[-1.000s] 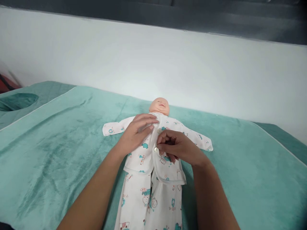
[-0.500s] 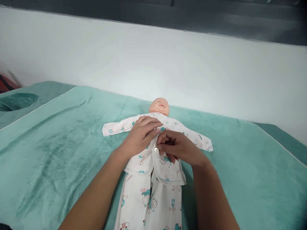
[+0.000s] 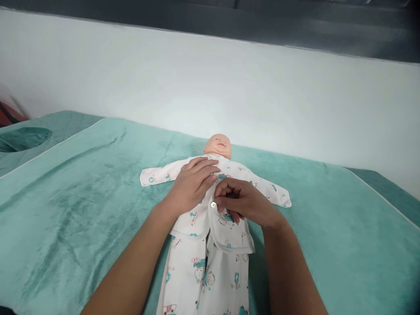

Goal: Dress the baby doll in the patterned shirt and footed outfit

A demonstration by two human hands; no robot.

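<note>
A baby doll [image 3: 217,145] lies on its back, head at the far side and arms spread. It wears a white printed shirt [image 3: 193,222] over matching trousers [image 3: 226,280]. My left hand [image 3: 194,183] rests on the chest with fingers stretched out, holding nothing. Between thumb and curled fingers, my right hand [image 3: 241,202] pinches the front edge of the shirt. A shiny snap button [image 3: 213,204] shows just beside the right fingertips. Below it, the front flaps part slightly. The legs' lower ends lie beyond the picture's bottom edge.
A green plush cover [image 3: 98,197] spreads under the doll, with wrinkles on the left. At far left is a padded surface with an oval opening [image 3: 24,139]. Behind stands a white wall [image 3: 197,83]. A red item [image 3: 9,116] shows at the left edge.
The fingers of my left hand have spread a little and drawn back slightly to the left. My right hand stays nearly still at the shirt edge, and the button looks brighter.
</note>
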